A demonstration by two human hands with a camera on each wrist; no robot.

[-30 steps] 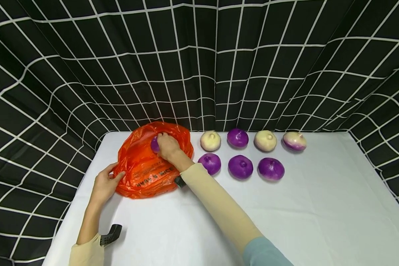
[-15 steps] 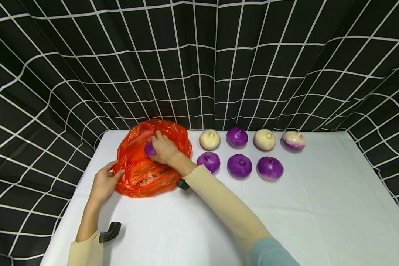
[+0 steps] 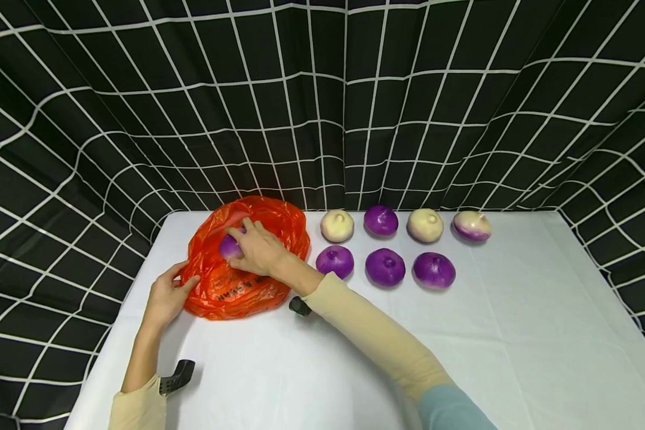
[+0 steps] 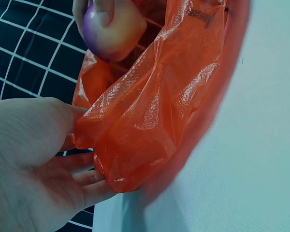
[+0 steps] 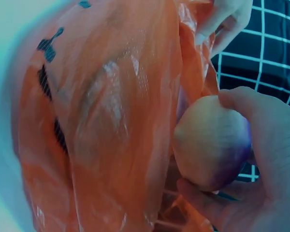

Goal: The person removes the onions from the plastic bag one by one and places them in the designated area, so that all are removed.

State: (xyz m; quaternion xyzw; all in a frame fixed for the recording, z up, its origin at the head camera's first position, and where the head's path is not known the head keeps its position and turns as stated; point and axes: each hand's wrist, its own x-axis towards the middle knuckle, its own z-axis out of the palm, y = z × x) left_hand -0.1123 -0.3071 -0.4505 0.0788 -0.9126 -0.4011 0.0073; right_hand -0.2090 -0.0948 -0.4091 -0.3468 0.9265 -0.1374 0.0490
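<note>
A red plastic bag point(image 3: 206, 301) with dark print lies at the left of the white table, its mouth spread wide. My left hand point(image 3: 166, 295) holds the bag's left edge between thumb and fingers, as the left wrist view also shows on the bag's rim point(image 4: 121, 145). Over the mouth, my right hand point(image 3: 260, 249) grips a purple and whitish turnip point(image 3: 229, 247). In the right wrist view the turnip's point(image 5: 208, 140) pale side faces the bag, thumb on one side and fingers on the other. The bag's inside is mostly hidden.
Several turnips stand in two rows right of the bag. The back row has whitish ones point(image 3: 337, 226) and a purple one point(image 3: 380, 221); the front row is purple point(image 3: 385, 267). A black curtain point(image 3: 322, 143) with white grid lines surrounds the table point(image 3: 516, 334).
My right hand has moved left across the bag's mouth with the turnip, which shows more fully now. My left hand stays at the bag's edge. The turnips on the table have not moved.
</note>
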